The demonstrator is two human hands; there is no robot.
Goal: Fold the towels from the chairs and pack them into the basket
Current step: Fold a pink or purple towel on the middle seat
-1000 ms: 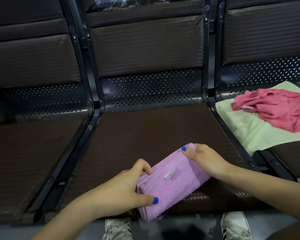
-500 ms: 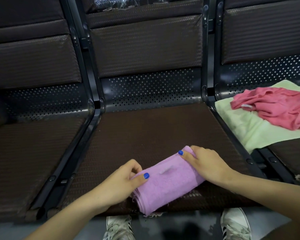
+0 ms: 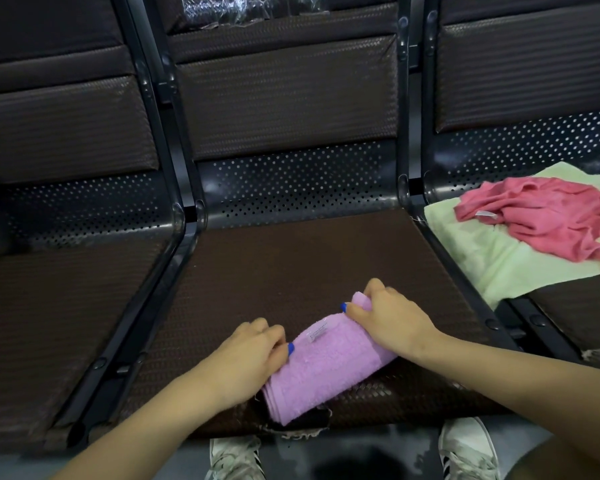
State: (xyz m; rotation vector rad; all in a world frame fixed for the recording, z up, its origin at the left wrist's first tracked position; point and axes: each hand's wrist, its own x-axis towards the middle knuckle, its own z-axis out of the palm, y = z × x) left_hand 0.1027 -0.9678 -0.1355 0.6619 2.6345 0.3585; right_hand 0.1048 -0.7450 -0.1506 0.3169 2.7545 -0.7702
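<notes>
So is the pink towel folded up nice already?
No, the pink towel lies crumpled in a heap on the spread-out green towel on the right-hand chair.

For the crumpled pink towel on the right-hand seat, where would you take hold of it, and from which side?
Probably the pink towel at its near-left corner, by the white tag, reaching in from the left. That edge lies bunched on the green towel, nearest the right hand; its far right side runs out of frame.

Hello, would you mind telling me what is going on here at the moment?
A person is folding a purple towel on the middle chair seat, the left hand and right hand gripping its two ends. A pink towel lies crumpled on a pale green towel on the right-hand seat. No basket is in view.
</notes>
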